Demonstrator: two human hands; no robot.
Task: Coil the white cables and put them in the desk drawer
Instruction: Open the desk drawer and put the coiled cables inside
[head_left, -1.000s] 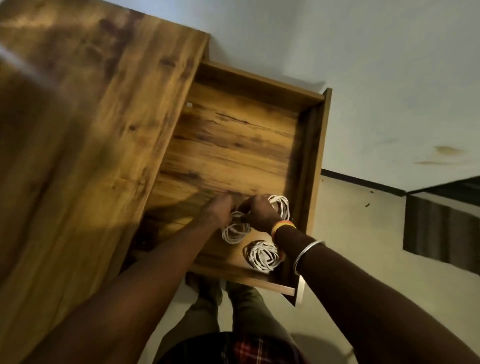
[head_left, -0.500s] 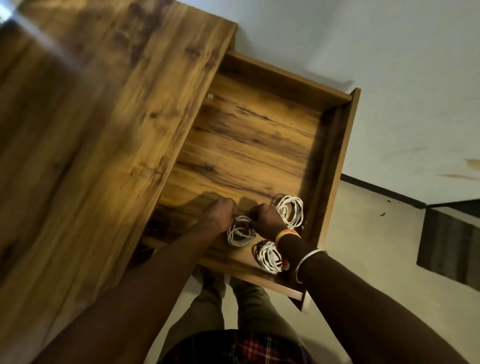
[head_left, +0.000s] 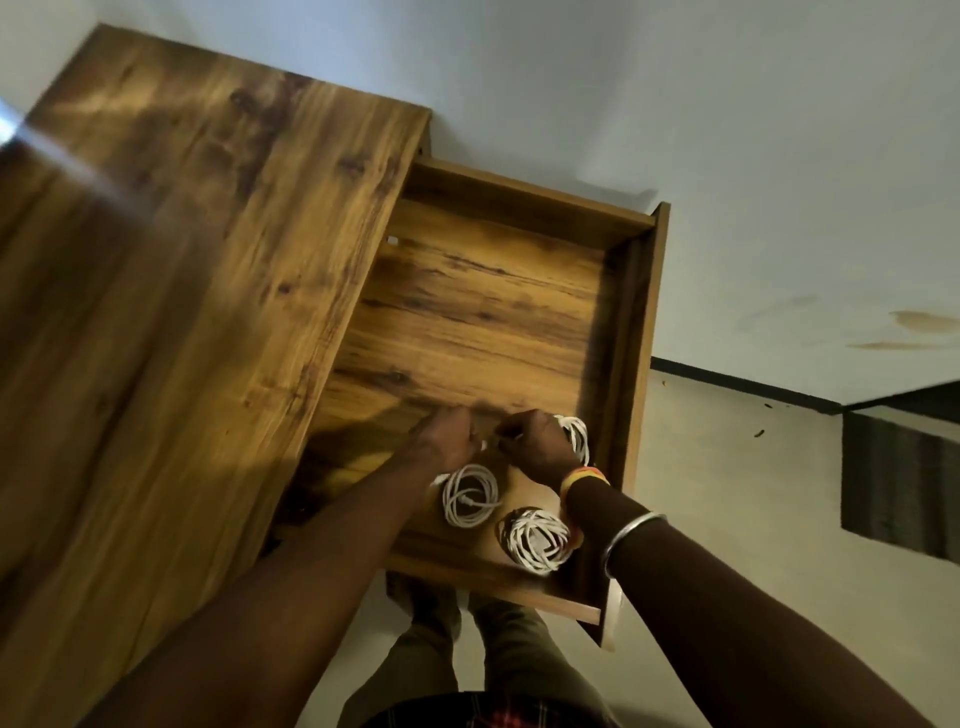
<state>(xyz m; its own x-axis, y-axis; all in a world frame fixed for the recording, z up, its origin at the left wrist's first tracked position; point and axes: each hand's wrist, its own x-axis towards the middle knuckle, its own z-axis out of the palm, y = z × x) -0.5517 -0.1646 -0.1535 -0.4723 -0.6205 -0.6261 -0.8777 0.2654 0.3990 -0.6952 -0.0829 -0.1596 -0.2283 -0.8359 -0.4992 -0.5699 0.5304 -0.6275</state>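
The wooden desk drawer (head_left: 498, 322) stands pulled out. Three coiled white cables lie in its near right corner. The middle coil (head_left: 470, 496) lies flat just below my hands. A second coil (head_left: 537, 540) sits by the front wall, and a third coil (head_left: 576, 439) is partly hidden behind my right wrist. My left hand (head_left: 449, 439) and my right hand (head_left: 535, 449) are knuckle to knuckle over the drawer floor with fingers curled. A small white bit shows between the fingertips. Whether they grip it is not visible.
The wooden desk top (head_left: 182, 312) fills the left side. The far part of the drawer floor holds nothing. A white wall is behind, a pale floor (head_left: 727, 493) lies to the right with a dark mat (head_left: 904, 478). My legs stand under the drawer front.
The middle coil, held between both hands a second ago, now lies flat on the drawer floor below them. The hands have lifted slightly off it and the camera has shifted.
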